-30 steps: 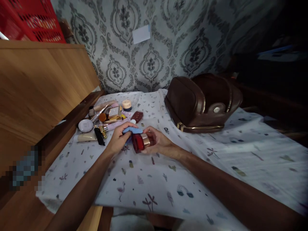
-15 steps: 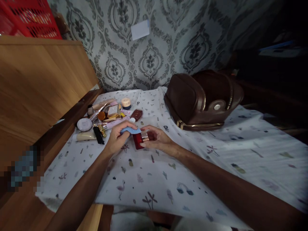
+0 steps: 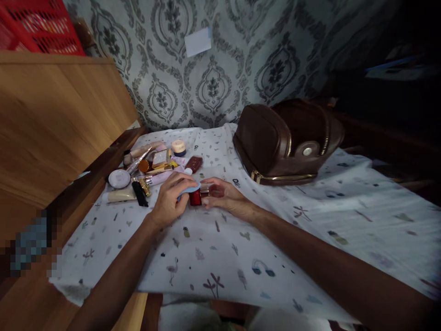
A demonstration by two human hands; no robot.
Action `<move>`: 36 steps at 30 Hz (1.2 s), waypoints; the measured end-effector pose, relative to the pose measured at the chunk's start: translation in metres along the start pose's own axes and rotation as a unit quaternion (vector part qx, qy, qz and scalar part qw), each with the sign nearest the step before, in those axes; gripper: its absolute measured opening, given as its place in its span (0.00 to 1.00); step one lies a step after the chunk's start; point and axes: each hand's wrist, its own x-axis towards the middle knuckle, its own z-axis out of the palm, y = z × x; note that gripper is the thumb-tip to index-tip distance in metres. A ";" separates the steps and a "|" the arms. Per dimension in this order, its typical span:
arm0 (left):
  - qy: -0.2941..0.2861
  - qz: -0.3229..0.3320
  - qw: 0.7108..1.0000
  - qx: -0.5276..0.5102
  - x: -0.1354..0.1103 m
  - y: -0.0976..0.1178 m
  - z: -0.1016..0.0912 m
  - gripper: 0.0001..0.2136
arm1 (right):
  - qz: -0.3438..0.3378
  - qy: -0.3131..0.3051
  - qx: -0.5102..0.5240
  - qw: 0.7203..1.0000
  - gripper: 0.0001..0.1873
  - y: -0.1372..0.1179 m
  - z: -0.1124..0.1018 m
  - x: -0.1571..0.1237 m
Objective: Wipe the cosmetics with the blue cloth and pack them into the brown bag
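Note:
My right hand [image 3: 223, 196] grips a small dark red bottle [image 3: 195, 197] by its rose-gold cap end, holding it on its side just above the patterned cloth. My left hand [image 3: 170, 199] presses a light blue cloth [image 3: 189, 188] against the bottle's red body, fingers curled over it. Both hands meet at the middle of the table [image 3: 213, 248], just in front of a pile of cosmetics.
A heap of cosmetics [image 3: 148, 168] lies at the back left: a white compact [image 3: 119, 178], tubes, a cream jar [image 3: 178, 147], a dark red case [image 3: 194, 163]. A brown leather bag [image 3: 285, 142] sits at the back right. A wooden panel [image 3: 58, 119] stands at the left.
My left hand has slid forward over the bottle with the blue cloth, covering most of its red body. Both hands shifted slightly away from me.

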 end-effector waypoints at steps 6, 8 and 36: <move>0.001 0.020 1.000 0.000 -0.001 0.000 0.001 0.18 | 0.002 0.023 0.014 1.000 0.26 0.000 0.001 0.000; 0.005 0.032 0.999 0.007 -0.001 0.001 0.002 0.18 | 0.003 0.028 0.033 0.999 0.25 0.000 0.002 0.000; 0.046 0.103 0.991 0.078 -0.001 0.009 0.006 0.18 | 0.097 0.008 0.331 0.939 0.11 -0.015 0.004 -0.005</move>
